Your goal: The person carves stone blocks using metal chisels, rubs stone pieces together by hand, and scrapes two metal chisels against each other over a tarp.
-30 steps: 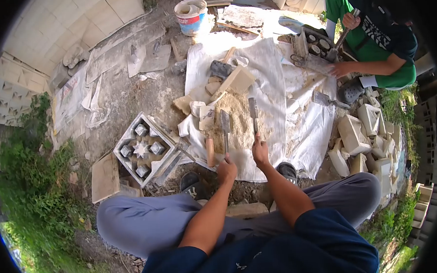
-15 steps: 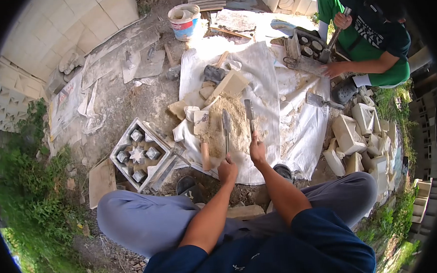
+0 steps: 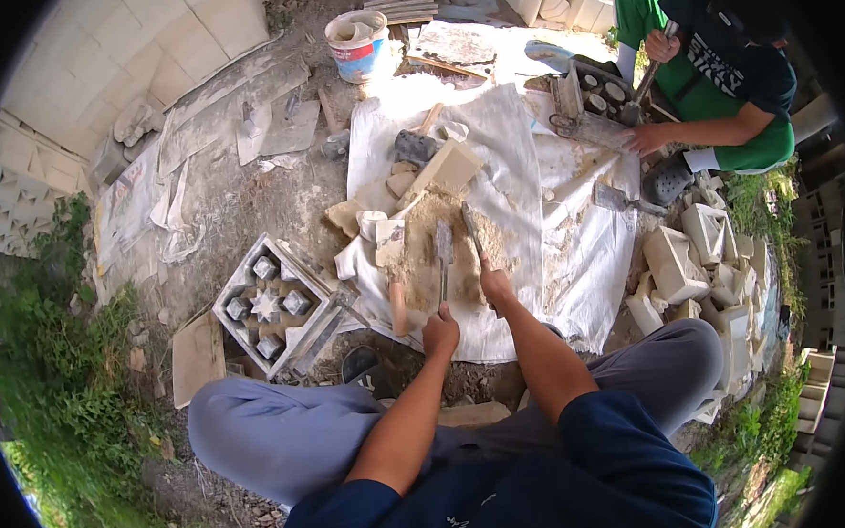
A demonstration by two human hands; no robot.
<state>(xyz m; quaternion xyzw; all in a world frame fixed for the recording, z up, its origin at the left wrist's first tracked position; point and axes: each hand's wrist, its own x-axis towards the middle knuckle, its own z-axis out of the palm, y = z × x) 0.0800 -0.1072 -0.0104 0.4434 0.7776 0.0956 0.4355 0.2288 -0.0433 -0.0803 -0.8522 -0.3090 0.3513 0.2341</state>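
My left hand [image 3: 440, 331] is closed round the handle of a trowel [image 3: 443, 244], whose blade lies over a pile of sandy material [image 3: 434, 209]. In my right hand [image 3: 495, 286] is a second long metal tool [image 3: 472, 227], tilted with its tip up and to the left at the pile's right side. The pile rests on a white sheet [image 3: 518, 163]. Beside it on the left are a wooden handle [image 3: 399, 308] and a pale block piece [image 3: 390, 242]. A dark-headed hammer [image 3: 415, 148] and a pale block [image 3: 452, 165] sit at its far end.
A metal mould with a star pattern [image 3: 266, 306] stands left. At the upper right a person [image 3: 728, 76] holds a tool at another mould [image 3: 605, 92]. Broken blocks [image 3: 685, 260] are heaped right. A bucket [image 3: 358, 47] stands at the back.
The tool in my right hand has swung from nearly upright to a leftward tilt, and that hand has moved slightly nearer me. The left trowel's blade has turned, showing wider.
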